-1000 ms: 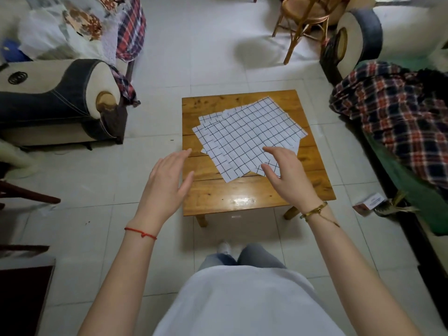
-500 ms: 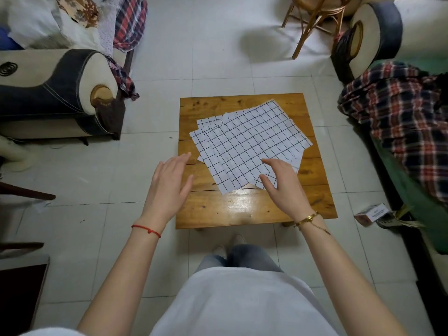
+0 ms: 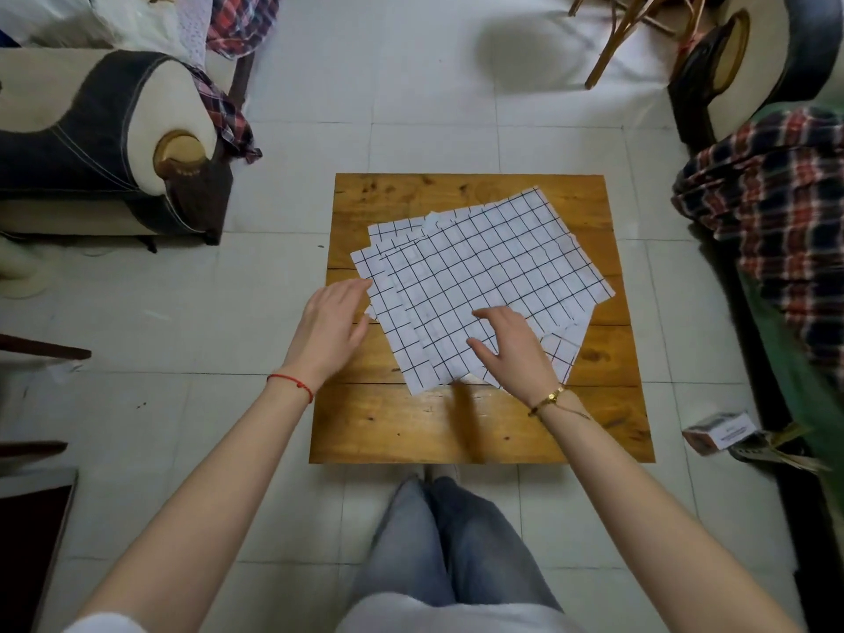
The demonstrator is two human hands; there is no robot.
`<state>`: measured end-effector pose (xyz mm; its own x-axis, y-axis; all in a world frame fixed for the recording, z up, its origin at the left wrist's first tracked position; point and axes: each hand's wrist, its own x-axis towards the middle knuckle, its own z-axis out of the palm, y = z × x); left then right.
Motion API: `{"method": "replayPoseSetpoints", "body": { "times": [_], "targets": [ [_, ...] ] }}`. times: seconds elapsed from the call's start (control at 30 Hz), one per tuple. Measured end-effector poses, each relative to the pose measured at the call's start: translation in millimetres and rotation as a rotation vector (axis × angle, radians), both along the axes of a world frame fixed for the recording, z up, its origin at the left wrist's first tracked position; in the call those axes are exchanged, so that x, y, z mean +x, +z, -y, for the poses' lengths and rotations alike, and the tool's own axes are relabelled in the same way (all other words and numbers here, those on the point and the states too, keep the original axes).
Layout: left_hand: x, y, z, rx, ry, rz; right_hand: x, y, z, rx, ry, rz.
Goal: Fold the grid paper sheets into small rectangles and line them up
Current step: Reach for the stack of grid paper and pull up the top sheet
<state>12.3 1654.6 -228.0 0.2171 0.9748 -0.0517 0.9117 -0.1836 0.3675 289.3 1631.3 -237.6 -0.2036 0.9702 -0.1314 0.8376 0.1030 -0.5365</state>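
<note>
A fanned pile of several white grid paper sheets (image 3: 479,276) lies flat and unfolded on a small wooden table (image 3: 456,427). My left hand (image 3: 331,324) hovers at the pile's left edge with its fingers spread, its fingertips level with the outermost sheet. My right hand (image 3: 511,349) rests over the pile's near right part, fingers apart and lying on the top sheets. Neither hand holds a sheet.
A sofa arm (image 3: 114,139) stands at the left, a plaid-covered seat (image 3: 767,198) at the right, and a wooden chair (image 3: 639,25) at the back. A small box (image 3: 721,431) lies on the tiled floor right of the table. My legs are at the table's near edge.
Both hands have moved forward onto the pile: the left now reaches its left edge, the right lies further over the sheets. The view has drawn closer to the table.
</note>
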Motion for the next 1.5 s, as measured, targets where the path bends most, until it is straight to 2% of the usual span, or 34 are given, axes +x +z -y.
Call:
{"method": "replayPoseSetpoints", "body": {
  "times": [0.4,0.7,1.0,1.17,1.33,1.5],
  "targets": [
    [-13,-148,-113,-0.252,-0.022,-0.131,-26,-142,-42,-0.172,-0.021,0.072],
    [-10,-222,-163,-0.217,-0.147,-0.167,-31,-218,-45,-0.311,-0.052,0.082],
    [-6,-254,-178,-0.194,-0.206,-0.21,-30,-242,-47,-0.281,0.034,0.177],
    [-4,-255,-177,-0.128,-0.187,-0.21,-28,-249,-49,-0.236,0.023,0.136],
    [0,-252,-173,-0.099,-0.159,-0.219,-25,-243,-54,-0.225,-0.101,0.004],
    [4,-248,-167,-0.088,-0.121,-0.205,-18,-218,-66,-0.194,-0.28,-0.241]
  ]
}}
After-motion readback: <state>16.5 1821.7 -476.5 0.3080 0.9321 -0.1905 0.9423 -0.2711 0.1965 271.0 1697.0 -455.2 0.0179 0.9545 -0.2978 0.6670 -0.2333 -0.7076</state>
